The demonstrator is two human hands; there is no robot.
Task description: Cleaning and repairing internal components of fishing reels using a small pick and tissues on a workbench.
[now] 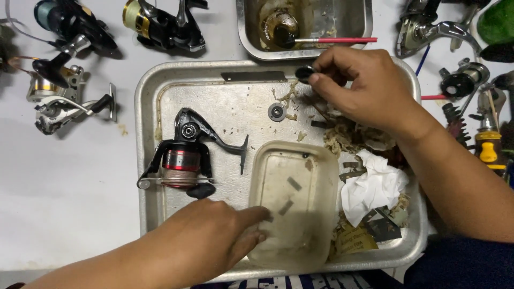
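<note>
My right hand (364, 85) hovers over the far right part of a metal tray (147, 107) and pinches a small round black part (305, 73) between thumb and fingers. My left hand (214, 241) rests at the tray's near edge, its fingers touching the rim of a cloudy plastic container (292, 203). A black and red fishing reel (184, 155) lies in the tray's left half, just beyond my left hand. A small round bearing-like part (277, 112) sits on the tray floor.
Crumpled white tissue (372, 184) and scraps fill the tray's right side. A smaller metal pan (251, 37) with a red-handled brush (337, 40) stands behind. Other reels (61, 99) (166, 24) lie at the left, more reels and a yellow-handled tool (488, 150) at the right.
</note>
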